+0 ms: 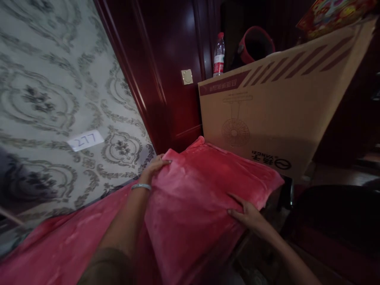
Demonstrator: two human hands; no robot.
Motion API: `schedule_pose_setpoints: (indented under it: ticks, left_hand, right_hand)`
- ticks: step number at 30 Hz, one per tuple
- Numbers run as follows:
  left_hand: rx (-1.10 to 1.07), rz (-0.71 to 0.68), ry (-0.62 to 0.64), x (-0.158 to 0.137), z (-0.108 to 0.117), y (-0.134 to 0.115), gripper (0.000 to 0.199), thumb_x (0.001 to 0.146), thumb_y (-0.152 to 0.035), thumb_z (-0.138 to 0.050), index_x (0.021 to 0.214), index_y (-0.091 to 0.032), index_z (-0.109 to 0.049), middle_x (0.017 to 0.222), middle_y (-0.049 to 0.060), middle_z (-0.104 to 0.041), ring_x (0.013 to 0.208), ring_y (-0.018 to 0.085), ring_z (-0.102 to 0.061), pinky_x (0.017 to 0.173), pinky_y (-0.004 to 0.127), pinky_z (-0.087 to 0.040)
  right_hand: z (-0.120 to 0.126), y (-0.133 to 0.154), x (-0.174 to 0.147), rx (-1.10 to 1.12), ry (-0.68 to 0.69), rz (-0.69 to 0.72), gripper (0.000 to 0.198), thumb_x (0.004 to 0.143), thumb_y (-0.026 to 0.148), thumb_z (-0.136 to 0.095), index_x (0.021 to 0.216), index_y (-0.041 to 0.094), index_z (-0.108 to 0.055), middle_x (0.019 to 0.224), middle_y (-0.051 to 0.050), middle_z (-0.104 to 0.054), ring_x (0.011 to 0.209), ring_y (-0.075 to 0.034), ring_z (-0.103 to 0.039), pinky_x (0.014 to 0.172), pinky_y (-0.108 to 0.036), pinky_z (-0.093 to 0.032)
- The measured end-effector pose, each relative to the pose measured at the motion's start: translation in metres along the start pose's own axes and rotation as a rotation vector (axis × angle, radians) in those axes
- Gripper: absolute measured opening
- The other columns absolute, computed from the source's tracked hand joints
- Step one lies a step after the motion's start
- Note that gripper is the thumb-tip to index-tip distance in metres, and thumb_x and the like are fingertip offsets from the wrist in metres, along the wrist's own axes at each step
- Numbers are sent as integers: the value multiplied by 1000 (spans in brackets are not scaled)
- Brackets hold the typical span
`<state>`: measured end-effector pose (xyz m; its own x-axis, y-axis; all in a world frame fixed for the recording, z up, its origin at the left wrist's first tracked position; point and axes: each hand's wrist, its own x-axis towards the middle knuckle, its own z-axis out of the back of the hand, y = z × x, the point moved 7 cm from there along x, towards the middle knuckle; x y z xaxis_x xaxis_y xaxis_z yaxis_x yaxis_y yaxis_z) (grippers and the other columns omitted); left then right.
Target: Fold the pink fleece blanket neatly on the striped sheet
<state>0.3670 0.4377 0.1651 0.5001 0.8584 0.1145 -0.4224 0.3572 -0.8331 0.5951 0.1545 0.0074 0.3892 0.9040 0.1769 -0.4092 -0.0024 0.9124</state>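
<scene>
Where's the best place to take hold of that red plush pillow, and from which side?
Grip the red plush pillow at its two side edges, one from each side, probably. It lies broad and flat, and soft, so one point would let it sag. The left hand and right hand already rest on those edges.

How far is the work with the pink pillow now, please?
The pink pillow already lies flat on the pink blanket, near the cardboard box. In hand: the left hand presses its left edge, and the right hand rests flat on its right side. Left: the cover looks wrinkled, and one corner overhangs the edge near the box.
</scene>
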Motion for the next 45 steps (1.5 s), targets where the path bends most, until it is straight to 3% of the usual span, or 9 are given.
schedule_pose_setpoints:
  ticks: [5,11,15,21,27,31,38,41,45]
  left_hand:
    - [-116,-205,-129,-82,88,-68,53,53,-36,-82,99,-16,-65,92,5,-72,86,22,-69,78,33,-57]
    - [-172,-262,-378,-230,180,-116,59,45,-33,-89,98,-16,-68,88,5,-75,79,23,-70,68,31,-60]
    - [-261,-157,-480,-305,199,-102,52,47,-35,-91,91,-18,-69,81,4,-75,69,23,-71,59,30,-60]
    - [-312,3,-523,-334,209,-42,59,37,-33,-94,88,-15,-69,77,5,-73,64,22,-69,61,32,-59]
    - [-38,-256,-781,-375,248,-60,51,52,-40,-87,93,-20,-63,86,0,-70,80,20,-66,76,32,-56]
    - [366,-338,-772,-419,223,-28,39,65,-42,-75,96,-22,-62,106,6,-68,104,26,-63,97,43,-50]
    - [541,-29,-469,-480,109,142,34,66,-26,-51,97,-25,-66,115,9,-71,110,30,-66,97,47,-54]
    - [552,60,-489,-497,102,168,41,65,-25,-47,100,-22,-68,116,10,-72,112,28,-66,102,45,-51]
    - [539,65,-574,-504,122,155,36,75,-25,-42,97,-23,-69,110,7,-74,108,24,-67,101,42,-51]
  right_hand:
    - [18,66,-16,-23,-115,241,65,70,39,-61,131,18,-63,129,-13,-67,119,-31,-63,104,-47,-48]
    - [69,188,-53,-74,-247,567,54,73,31,-62,127,29,-65,126,-5,-68,119,-31,-61,106,-51,-44]
    - [71,238,-48,-7,-147,634,61,73,23,-61,134,30,-61,129,-4,-67,119,-28,-62,105,-46,-46]
    - [-4,247,20,32,101,539,64,64,15,-57,128,16,-64,117,-10,-70,107,-25,-66,98,-43,-50]
    - [-7,313,5,-132,-153,1001,79,70,17,-54,148,25,-43,133,-10,-57,121,-29,-54,104,-50,-43]
    - [-27,268,-36,-354,-203,1051,78,75,17,-52,151,26,-38,135,-11,-54,125,-35,-48,105,-57,-37]
    - [-117,74,-113,-548,165,862,56,77,8,-44,129,21,-61,118,-14,-61,115,-31,-53,98,-52,-44]
    - [-114,59,-125,-501,140,845,53,79,11,-46,129,18,-60,123,-15,-60,120,-31,-52,102,-52,-43]
    - [-98,83,-123,-430,175,846,43,87,24,-50,127,19,-62,119,-14,-63,116,-30,-56,100,-51,-45]
